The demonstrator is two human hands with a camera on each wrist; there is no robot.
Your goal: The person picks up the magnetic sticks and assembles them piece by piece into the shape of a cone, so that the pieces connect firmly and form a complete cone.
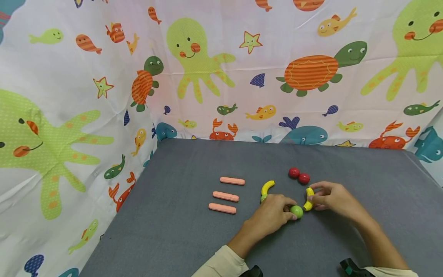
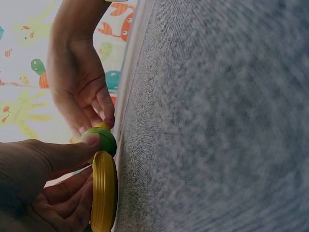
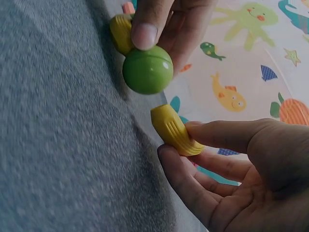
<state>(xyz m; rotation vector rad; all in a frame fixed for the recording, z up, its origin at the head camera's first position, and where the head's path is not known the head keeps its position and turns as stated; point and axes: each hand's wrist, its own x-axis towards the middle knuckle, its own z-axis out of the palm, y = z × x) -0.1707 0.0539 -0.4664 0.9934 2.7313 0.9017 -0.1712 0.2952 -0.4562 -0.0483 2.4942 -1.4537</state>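
My left hand (image 1: 273, 213) pinches a glossy green ball (image 1: 296, 212) between thumb and fingers. In the right wrist view the same ball (image 3: 147, 70) is just above the end of a curved, ridged yellow banana-like piece (image 3: 176, 129), with a small gap between them. My right hand (image 1: 333, 198) pinches that yellow piece (image 1: 308, 199) with its thumb and fingers. A second yellow banana-like piece (image 1: 267, 187) lies beside my left hand, which partly hides something green at its near end. In the left wrist view a ridged yellow piece (image 2: 105, 191) shows close by the left fingers.
Several things lie on the grey cloth (image 1: 166, 238). Two red balls (image 1: 299, 176) sit together behind my right hand. To the left are three pinkish sausage-like sticks (image 1: 225, 196) in a rough column. A curtain (image 1: 214, 46) printed with sea animals hangs behind and at the left.
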